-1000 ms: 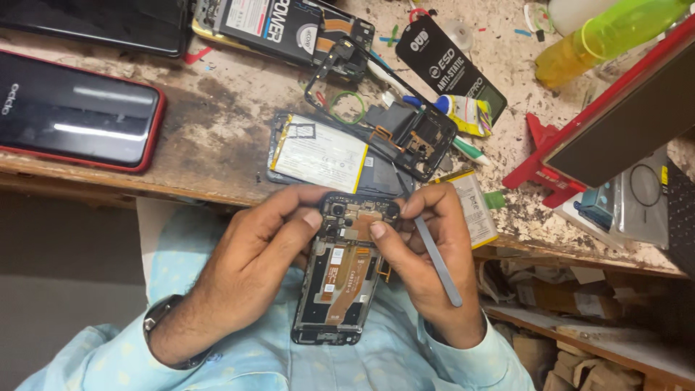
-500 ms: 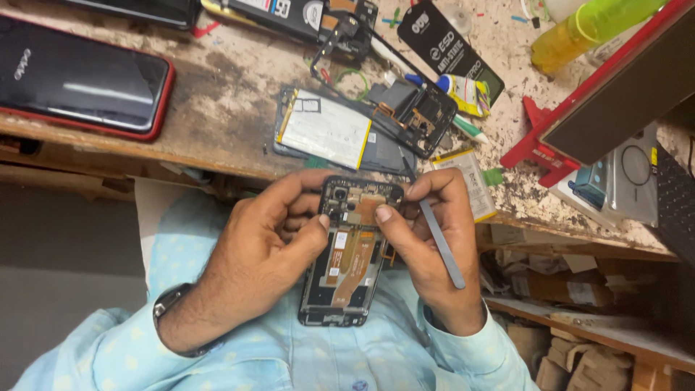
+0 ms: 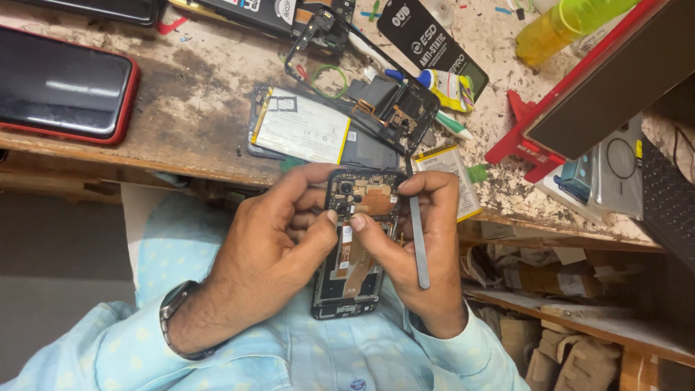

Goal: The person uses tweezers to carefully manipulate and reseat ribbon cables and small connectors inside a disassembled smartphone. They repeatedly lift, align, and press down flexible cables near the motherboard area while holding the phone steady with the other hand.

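Black and copper-toned, an opened smartphone with its back cover off (image 3: 352, 246) is sitting upright between both hands, just below the edge of the stained wooden workbench (image 3: 181, 108) and above the person's light blue shirt (image 3: 289, 355). The left hand (image 3: 264, 253) is cradling the phone's left side, its thumb and forefinger pinching in at the upper board near the camera module. The right hand (image 3: 420, 246) is gripping the phone's right edge, thumb pressing on the middle of the board, while its fingers are also clasping a slim grey metal tweezer (image 3: 418, 242) that is pointing downward along the palm. Both hands are closed narrowly around the phone. On the bench just above, a white and yellow flat battery pack (image 3: 304, 127) is lying on a dark phone frame, beside a black dismantled phone chassis (image 3: 402, 108). A red-cased smartphone with a dark screen (image 3: 65, 87) is lying well apart at the left, and a yellow-green plastic bottle (image 3: 565, 25) is lying at the upper right
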